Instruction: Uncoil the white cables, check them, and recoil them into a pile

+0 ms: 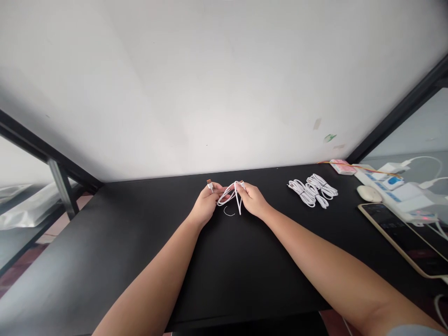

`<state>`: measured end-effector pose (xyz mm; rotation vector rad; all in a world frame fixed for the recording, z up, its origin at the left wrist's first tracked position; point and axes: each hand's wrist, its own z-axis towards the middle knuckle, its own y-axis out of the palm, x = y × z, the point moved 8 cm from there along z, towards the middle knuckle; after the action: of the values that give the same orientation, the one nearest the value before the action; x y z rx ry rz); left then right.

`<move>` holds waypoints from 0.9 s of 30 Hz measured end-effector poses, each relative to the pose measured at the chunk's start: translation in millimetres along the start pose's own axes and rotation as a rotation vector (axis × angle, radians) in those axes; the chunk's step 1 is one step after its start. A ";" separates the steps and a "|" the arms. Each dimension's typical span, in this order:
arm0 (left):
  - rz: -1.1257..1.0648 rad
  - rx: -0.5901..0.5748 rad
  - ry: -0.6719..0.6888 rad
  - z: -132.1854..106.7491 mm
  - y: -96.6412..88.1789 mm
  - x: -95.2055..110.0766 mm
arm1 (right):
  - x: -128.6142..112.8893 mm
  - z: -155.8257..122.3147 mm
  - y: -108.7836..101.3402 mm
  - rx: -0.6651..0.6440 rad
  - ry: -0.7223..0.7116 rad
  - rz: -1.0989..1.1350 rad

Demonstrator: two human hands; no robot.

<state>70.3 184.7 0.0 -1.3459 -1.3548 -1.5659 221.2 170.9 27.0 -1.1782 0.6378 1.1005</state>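
A white USB cable runs in loose loops between my two hands, above the black table. My left hand is closed on one end, and the USB plug with its orange tip sticks up past the fingers. The other side of the loops is pinched in my right hand, where a second plug end shows partly at the fingertips. On the table just below the loops lies a thin white twist tie, bent in a curve.
Several bundled white cables lie right of my right hand. Farther right are a phone, a white rounded case, a power strip with plugged-in chargers and a pink box. A white wall rises behind the black table.
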 end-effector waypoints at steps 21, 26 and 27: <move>-0.273 0.275 -0.034 0.5 -31.3 12.3 | 36.7 5.6 -43.7 0.336 0.434 0.966; -0.391 0.419 -0.007 -9.5 -65.0 50.1 | 18.9 12.3 -103.5 0.449 0.321 0.818; -0.388 0.416 0.008 -12.4 -71.5 60.5 | 11.1 12.9 -116.6 0.435 0.298 0.763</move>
<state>-14.7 198.7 38.7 -0.8576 -1.8947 -1.4096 330.5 187.3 67.9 -0.7206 1.5584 1.3182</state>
